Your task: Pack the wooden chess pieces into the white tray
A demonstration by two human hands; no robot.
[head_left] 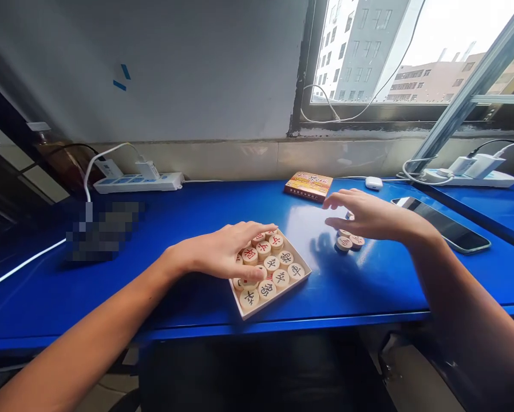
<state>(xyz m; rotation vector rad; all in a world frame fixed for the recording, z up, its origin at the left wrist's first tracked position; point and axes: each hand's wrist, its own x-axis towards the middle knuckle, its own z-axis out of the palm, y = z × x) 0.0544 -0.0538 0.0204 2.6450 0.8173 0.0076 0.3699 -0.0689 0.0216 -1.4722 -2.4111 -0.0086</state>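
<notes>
A shallow light-wood box (307,275) near the front edge of the blue table holds several round wooden pieces with red or black characters. My left hand (226,250) lies over the box's left part, fingers spread, thumb touching a piece (259,273); it covers some pieces. To the right of the box, several loose round pieces (344,244) lie on the table, some partly hidden. Above them hovers my right hand (360,214), thumb and fingers apart, nothing between them.
A red and yellow box (308,186) lies near the wall. A phone (446,224) and a white earbud case (374,183) are at the right. Power strips (139,182) stand at both back sides. A slanted metal bar (463,97) crosses the window.
</notes>
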